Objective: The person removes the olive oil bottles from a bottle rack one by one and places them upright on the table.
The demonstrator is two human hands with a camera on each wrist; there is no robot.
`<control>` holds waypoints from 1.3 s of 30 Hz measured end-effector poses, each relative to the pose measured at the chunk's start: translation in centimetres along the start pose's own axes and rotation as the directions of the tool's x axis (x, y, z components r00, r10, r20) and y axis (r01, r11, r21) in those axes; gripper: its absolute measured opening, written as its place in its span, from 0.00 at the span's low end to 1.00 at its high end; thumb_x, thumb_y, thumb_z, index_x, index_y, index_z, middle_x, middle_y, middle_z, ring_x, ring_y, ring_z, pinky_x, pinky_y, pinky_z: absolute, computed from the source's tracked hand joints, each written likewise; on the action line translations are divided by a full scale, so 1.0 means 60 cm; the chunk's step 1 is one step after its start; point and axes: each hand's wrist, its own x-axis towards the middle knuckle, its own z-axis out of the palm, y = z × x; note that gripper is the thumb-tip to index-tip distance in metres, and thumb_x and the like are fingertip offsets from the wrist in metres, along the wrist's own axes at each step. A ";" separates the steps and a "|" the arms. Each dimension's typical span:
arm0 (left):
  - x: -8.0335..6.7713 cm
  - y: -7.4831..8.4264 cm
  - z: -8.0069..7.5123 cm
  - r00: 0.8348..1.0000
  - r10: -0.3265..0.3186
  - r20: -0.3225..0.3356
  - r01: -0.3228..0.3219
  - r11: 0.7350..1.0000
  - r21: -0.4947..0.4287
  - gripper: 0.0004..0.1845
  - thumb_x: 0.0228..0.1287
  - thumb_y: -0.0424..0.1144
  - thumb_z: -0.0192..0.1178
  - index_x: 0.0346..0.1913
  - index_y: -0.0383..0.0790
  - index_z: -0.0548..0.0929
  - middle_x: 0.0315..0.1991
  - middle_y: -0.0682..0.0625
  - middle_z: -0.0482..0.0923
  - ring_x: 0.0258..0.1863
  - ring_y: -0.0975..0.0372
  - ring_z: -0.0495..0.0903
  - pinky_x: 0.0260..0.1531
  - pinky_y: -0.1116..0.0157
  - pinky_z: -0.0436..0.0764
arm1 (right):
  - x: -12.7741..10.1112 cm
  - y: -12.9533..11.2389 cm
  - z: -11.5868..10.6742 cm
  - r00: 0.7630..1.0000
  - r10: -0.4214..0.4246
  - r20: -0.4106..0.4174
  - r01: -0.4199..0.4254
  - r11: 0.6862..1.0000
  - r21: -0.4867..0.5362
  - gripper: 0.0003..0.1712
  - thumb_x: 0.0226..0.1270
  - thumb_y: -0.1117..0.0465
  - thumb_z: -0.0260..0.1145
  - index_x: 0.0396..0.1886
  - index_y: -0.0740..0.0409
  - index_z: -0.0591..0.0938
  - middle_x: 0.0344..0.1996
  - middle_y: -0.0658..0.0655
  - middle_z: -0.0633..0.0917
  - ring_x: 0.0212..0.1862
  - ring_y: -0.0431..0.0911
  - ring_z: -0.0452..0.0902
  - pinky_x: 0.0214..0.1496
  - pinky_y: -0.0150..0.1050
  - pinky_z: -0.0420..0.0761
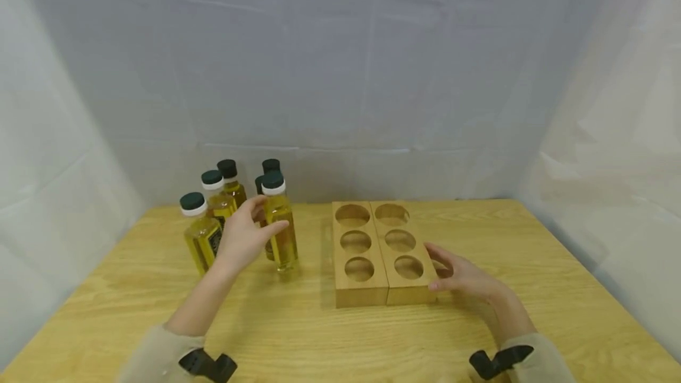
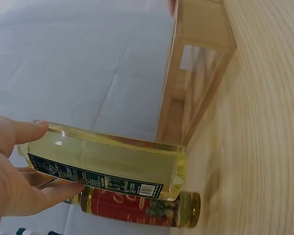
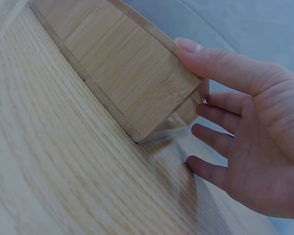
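My left hand [image 1: 270,215] grips an upright bottle of yellow oil [image 1: 280,235] with a dark green cap. It stands at the front right of a cluster of several like bottles [image 1: 203,235]. In the left wrist view, thumb and fingers [image 2: 63,155] pinch that bottle [image 2: 112,164], and a red-labelled bottle [image 2: 137,208] stands behind it. A wooden holder [image 1: 376,288] with six round empty holes sits mid-table. My right hand [image 1: 433,266] rests against its right end. The thumb [image 3: 196,49] lies on the top corner, and the straight fingers [image 3: 215,134] lie along the side.
Everything stands on a light wooden table [image 1: 298,336]. White cloth [image 1: 340,75] hangs at the back and on both sides. The holder [image 2: 196,73] lies a short way right of the gripped bottle.
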 end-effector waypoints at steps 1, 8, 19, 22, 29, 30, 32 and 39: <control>-0.001 -0.003 -0.003 1.000 -0.011 0.000 0.011 1.000 0.014 0.39 0.60 0.48 0.62 0.69 0.38 0.58 0.65 0.37 0.61 0.62 0.46 0.63 0.57 0.48 0.67 | 0.000 0.000 0.000 1.000 0.001 -0.002 -0.001 1.000 0.000 0.52 0.61 0.61 0.66 0.72 0.68 0.41 0.69 0.73 0.45 0.63 0.74 0.50 0.60 0.64 0.60; -0.013 -0.020 -0.019 0.998 -0.055 0.001 0.055 0.996 0.069 0.40 0.59 0.49 0.62 0.69 0.36 0.57 0.66 0.35 0.59 0.64 0.44 0.60 0.59 0.47 0.64 | -0.001 -0.004 0.000 1.000 0.010 -0.004 -0.010 1.000 -0.001 0.52 0.61 0.61 0.66 0.72 0.68 0.42 0.69 0.73 0.45 0.64 0.74 0.49 0.60 0.64 0.60; -0.021 -0.043 -0.025 0.999 -0.052 0.014 0.051 0.995 0.090 0.41 0.59 0.49 0.63 0.68 0.31 0.57 0.64 0.32 0.60 0.62 0.42 0.61 0.59 0.46 0.63 | 0.003 -0.004 0.000 1.000 0.008 -0.005 -0.008 1.000 -0.012 0.52 0.61 0.60 0.66 0.72 0.68 0.42 0.69 0.73 0.45 0.64 0.74 0.49 0.60 0.64 0.60; -0.022 -0.047 -0.026 0.998 -0.053 0.014 0.052 0.994 0.093 0.42 0.59 0.50 0.62 0.68 0.30 0.57 0.63 0.31 0.61 0.62 0.42 0.61 0.59 0.46 0.62 | 0.003 -0.003 0.000 1.000 0.011 -0.008 -0.011 1.000 -0.016 0.52 0.61 0.60 0.66 0.72 0.67 0.41 0.69 0.73 0.45 0.64 0.74 0.49 0.60 0.64 0.60; -0.024 -0.053 -0.034 0.998 -0.068 0.007 0.067 0.994 0.086 0.41 0.60 0.49 0.62 0.68 0.31 0.56 0.63 0.31 0.60 0.62 0.41 0.61 0.58 0.45 0.64 | 0.006 -0.003 0.000 1.000 0.011 -0.010 -0.011 1.000 -0.008 0.51 0.61 0.60 0.66 0.72 0.67 0.42 0.69 0.73 0.45 0.64 0.74 0.50 0.59 0.63 0.61; -0.024 -0.054 -0.035 0.998 -0.069 0.009 0.068 0.994 0.086 0.41 0.60 0.49 0.61 0.68 0.31 0.56 0.63 0.31 0.60 0.62 0.41 0.61 0.58 0.45 0.64 | 0.006 -0.003 0.000 1.000 0.011 -0.010 -0.011 1.000 -0.008 0.52 0.61 0.60 0.66 0.72 0.67 0.42 0.69 0.73 0.45 0.64 0.74 0.50 0.59 0.63 0.61; -0.024 -0.055 -0.036 0.997 -0.073 0.013 0.071 0.993 0.090 0.41 0.61 0.49 0.61 0.69 0.31 0.55 0.64 0.31 0.59 0.62 0.41 0.60 0.58 0.45 0.64 | 0.008 -0.002 0.000 1.000 0.010 -0.011 -0.010 1.000 -0.010 0.52 0.61 0.60 0.66 0.72 0.67 0.42 0.69 0.73 0.45 0.64 0.73 0.50 0.60 0.63 0.61; -0.027 -0.055 -0.034 0.997 -0.074 0.019 0.072 0.992 0.103 0.40 0.63 0.48 0.59 0.70 0.31 0.54 0.63 0.30 0.60 0.62 0.41 0.61 0.57 0.46 0.65 | 0.009 -0.001 -0.003 1.000 0.014 -0.006 -0.014 1.000 -0.013 0.52 0.60 0.61 0.66 0.72 0.68 0.42 0.69 0.74 0.46 0.64 0.74 0.50 0.60 0.63 0.61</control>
